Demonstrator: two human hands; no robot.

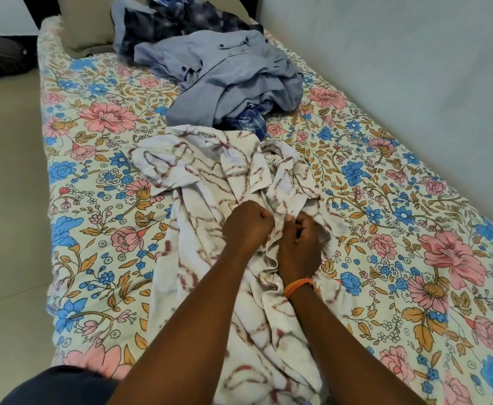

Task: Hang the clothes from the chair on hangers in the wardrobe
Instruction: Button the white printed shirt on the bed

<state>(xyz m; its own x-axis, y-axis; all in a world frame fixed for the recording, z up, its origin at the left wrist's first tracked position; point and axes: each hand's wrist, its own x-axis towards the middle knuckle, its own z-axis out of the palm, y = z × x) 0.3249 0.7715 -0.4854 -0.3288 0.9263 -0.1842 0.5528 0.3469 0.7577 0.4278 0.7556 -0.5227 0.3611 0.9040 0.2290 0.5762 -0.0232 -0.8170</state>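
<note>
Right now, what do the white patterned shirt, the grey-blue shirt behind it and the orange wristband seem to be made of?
White patterned shirt, gripped by both hands: thin woven cloth, probably cotton or a blend; matte, with soft creases.
Grey-blue shirt: similar light woven fabric; matte, rumpled, with dark buttons.
Orange wristband: looks like thread or cord; too small to be sure.

I count two hands, left [246,225] and right [299,244], both gripping one white shirt [210,182] at centre. At twelve o'clock lies one grey shirt [233,74], with one dark patterned garment [181,19] behind and one blue check piece [249,122] peeking beneath. One pillow [90,21] at eleven. One bed [415,229]. One orange wristband [298,286].
</note>
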